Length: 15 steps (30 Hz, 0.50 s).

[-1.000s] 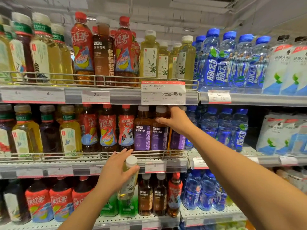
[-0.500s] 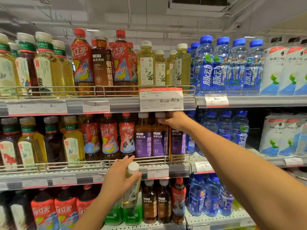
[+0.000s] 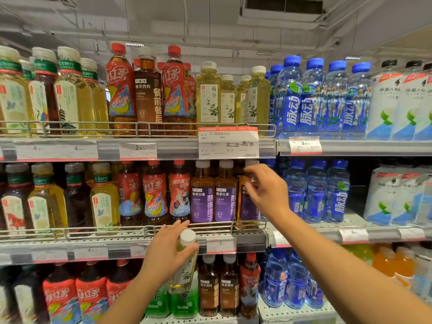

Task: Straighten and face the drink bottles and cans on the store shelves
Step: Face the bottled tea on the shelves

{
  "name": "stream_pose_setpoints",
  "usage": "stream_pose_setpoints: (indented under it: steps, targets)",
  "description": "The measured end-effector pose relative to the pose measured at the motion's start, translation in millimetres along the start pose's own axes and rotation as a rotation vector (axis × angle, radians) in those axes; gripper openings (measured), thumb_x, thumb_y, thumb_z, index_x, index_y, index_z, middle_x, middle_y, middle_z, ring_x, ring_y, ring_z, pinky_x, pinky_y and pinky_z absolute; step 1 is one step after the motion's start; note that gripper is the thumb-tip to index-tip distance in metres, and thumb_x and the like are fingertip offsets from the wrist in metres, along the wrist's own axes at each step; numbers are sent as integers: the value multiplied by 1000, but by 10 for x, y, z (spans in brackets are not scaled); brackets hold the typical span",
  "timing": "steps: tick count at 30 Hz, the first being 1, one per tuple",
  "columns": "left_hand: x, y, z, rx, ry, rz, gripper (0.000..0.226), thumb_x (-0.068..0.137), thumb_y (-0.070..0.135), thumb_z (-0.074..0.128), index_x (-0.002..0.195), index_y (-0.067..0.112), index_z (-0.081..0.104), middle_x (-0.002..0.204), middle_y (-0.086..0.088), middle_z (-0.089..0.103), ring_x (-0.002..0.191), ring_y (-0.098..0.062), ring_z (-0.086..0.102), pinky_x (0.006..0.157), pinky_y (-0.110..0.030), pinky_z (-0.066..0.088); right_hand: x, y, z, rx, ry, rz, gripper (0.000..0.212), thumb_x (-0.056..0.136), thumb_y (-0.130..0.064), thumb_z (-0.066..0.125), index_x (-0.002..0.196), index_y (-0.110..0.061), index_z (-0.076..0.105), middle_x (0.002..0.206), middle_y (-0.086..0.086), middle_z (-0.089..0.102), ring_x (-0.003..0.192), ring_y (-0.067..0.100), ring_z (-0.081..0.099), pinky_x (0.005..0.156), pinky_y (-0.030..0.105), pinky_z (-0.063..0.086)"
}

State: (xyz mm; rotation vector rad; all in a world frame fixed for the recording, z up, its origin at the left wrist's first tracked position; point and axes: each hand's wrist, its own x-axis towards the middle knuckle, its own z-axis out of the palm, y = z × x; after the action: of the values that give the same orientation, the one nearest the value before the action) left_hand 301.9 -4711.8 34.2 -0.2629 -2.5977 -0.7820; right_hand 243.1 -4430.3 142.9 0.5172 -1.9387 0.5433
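Now both hands busy at the drinks shelf

The left hand grips a pale tea bottle with a white cap, held tilted in front of the middle shelf's edge. The right hand reaches to the purple-label bottle at the right end of its row, fingers curled round its shoulder. Blue water bottles stand just beside.

Pale yellow tea bottle, white cap, tilted, held before the middle shelf edge, purple-labelled tea bottle upright, rightmost of three on middle shelf, partly hidden
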Motion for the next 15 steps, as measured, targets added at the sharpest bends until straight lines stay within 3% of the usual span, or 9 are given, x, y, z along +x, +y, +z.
stream_pose_setpoints:
  steps: [2,5,9,12,15]
  targets:
    - [12,-64,25,-7,-20,-24,80,81,78,56,151,42,38,160,8,37,151,-19,26,125,-41,20,-191,88,-24,-2,74,252,17,93,-27,69,109,-22,64,101,-8,67,86,16,66,65,33,52]
    - [24,-129,60,-19,-32,-44,85,77,85,50,151,44,38,159,9,37,151,-21,26,124,-46,25,-414,234,66,-49,-109,540,39,91,-50,70,115,-22,57,105,-5,67,90,21,66,70,36,53]
    - [20,-59,33,0,2,-11,76,84,69,62,151,40,40,159,6,37,151,-24,27,125,-43,21,-480,266,160,-79,-281,645,75,83,-72,66,137,-22,48,109,1,71,94,26,69,74,41,57]
    - [21,-85,39,-14,-19,-9,82,79,81,54,150,42,41,159,8,38,151,-21,27,124,-43,22,-433,237,210,-34,-341,662,79,82,-71,68,139,-22,45,105,3,71,97,28,67,71,38,51]
    - [57,-182,92,-15,-15,1,98,68,99,32,149,44,41,157,11,41,150,-16,30,124,-44,24,-429,272,234,117,-360,680,71,82,-65,72,136,-24,48,108,-3,72,95,20,66,81,40,55]
